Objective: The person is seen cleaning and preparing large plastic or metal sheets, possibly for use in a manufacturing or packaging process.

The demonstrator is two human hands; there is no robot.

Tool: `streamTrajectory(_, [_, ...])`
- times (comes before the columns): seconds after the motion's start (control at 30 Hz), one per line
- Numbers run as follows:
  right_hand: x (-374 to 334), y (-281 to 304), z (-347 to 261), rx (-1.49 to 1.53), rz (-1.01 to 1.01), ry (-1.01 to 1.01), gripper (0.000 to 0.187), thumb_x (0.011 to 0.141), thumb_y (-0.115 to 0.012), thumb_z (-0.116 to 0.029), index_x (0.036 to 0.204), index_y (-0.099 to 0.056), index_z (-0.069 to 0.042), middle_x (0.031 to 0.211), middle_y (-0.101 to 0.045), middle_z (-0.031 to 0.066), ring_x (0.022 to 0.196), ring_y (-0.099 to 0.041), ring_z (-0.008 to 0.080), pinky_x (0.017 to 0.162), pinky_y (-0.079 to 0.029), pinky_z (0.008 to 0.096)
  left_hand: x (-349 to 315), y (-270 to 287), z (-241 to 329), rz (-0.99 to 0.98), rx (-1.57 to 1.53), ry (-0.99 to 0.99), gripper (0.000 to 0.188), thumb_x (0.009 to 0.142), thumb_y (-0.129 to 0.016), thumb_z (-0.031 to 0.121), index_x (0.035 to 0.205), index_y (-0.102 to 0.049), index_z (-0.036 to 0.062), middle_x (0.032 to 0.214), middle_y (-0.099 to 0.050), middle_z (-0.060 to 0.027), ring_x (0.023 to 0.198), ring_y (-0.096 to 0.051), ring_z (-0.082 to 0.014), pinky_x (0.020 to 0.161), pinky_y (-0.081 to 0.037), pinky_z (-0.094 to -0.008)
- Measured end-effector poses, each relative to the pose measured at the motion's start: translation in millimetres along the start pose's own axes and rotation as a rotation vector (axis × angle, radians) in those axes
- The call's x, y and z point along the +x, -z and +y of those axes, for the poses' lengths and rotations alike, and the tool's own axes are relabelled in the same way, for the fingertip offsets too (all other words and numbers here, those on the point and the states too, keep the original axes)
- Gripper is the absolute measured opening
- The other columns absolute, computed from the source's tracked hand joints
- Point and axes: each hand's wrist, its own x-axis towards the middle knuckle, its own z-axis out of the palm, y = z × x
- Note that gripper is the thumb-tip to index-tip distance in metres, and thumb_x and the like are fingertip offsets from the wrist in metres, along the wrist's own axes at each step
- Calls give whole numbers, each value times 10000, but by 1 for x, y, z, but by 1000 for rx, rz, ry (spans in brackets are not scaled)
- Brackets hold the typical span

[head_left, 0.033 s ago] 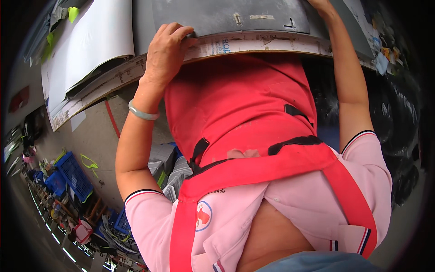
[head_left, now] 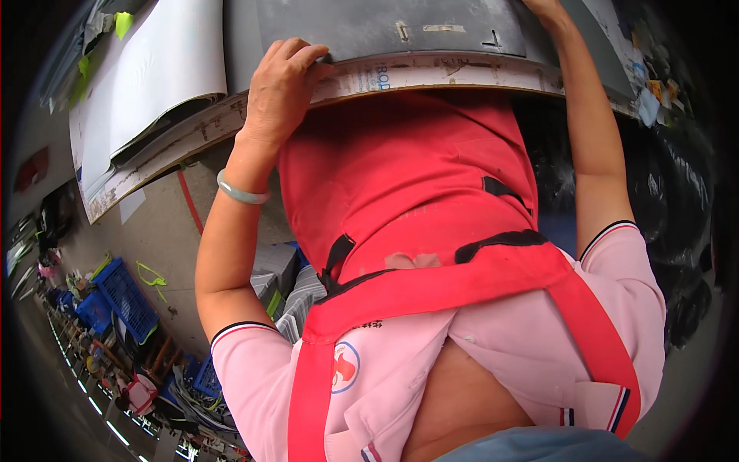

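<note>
At the left end of a dark grey board (head_left: 369,27), my left hand (head_left: 283,88) rests by the front edge of the worktable (head_left: 439,71). Its fingers are curled, with the thumb below the index finger, and a small dark bit of something shows at the fingertips; what it is cannot be made out. My right hand (head_left: 545,8) reaches to the far right side of the board, and the picture's upper edge cuts off its fingers. The board has a cross-shaped slot and some tape pieces on its surface.
A curled white sheet (head_left: 173,69) lies on the table's left part. Blue crates (head_left: 127,296) and assorted goods stand on the floor at left. Grey bundles (head_left: 296,300) sit beside my red apron (head_left: 416,177). Black shiny plastic (head_left: 654,185) is at right.
</note>
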Motion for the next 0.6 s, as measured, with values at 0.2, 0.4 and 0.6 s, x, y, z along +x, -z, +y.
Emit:
streamTrajectory(0.2, [1, 4, 10, -38, 4, 70, 229, 867, -738, -247, 820, -705, -25, 718, -588, -24, 668, -496, 100, 605, -407, 305, 2, -4, -2, 10, -31, -19, 194, 857, -753, 116, 1045, -744, 70, 996, -692, -74, 942, -654, -278, 821, -540, -378])
streamTrajectory(0.4, [-13, 3, -14, -52, 1, 39, 252, 876, -731, -261, 832, -707, -14, 727, -595, -11, 688, -511, 110, 630, -426, 319, 1, -6, -2, 13, -18, -20, 202, 837, -761, 120, 1034, -740, 82, 955, -677, -52, 922, -642, -263, 797, -547, -382])
streamTrajectory(0.6, [-15, 1, -11, -61, 4, 70, 281, 880, -718, -271, 853, -700, 8, 732, -608, 10, 708, -532, 128, 656, -451, 338, 2, -2, -1, 13, -26, -14, 195, 841, -756, 109, 1033, -736, 83, 953, -673, -57, 907, -639, -265, 784, -540, -385])
